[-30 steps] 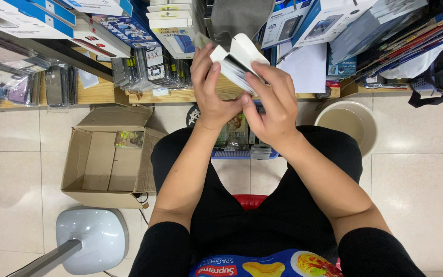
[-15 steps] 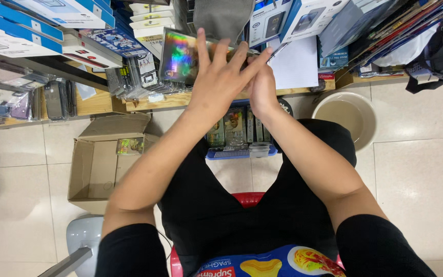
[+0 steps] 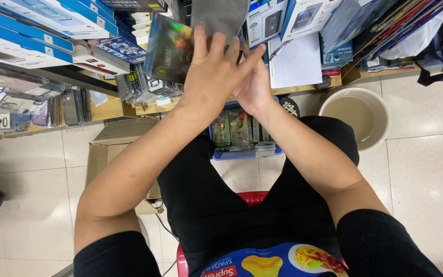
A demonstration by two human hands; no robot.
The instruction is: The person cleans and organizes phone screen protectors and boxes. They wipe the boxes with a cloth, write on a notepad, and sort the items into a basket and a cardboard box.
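Observation:
My left hand (image 3: 215,72) is raised in front of the shelf with its fingers spread, and it lies against a dark flat package with a shiny rainbow front (image 3: 166,48), which it holds tilted. My right hand (image 3: 256,90) sits just behind and to the right of the left hand, pressed against it. The left hand hides the right hand's fingers, so what they hold does not show. Below both hands, a blue basket (image 3: 216,154) of small packaged items rests on the floor between my knees.
Blue and white boxes (image 3: 26,25) and hanging packets (image 3: 73,105) fill the shelf on the left. A white notepad (image 3: 296,59) leans at the back. A beige bucket (image 3: 357,115) stands to the right and an open cardboard box (image 3: 119,136) to the left. I sit on a red stool (image 3: 252,197).
The white boxes held in both hands a second ago are gone from view. My left hand has gone up and left to the shiny package, and the view has shifted closer.

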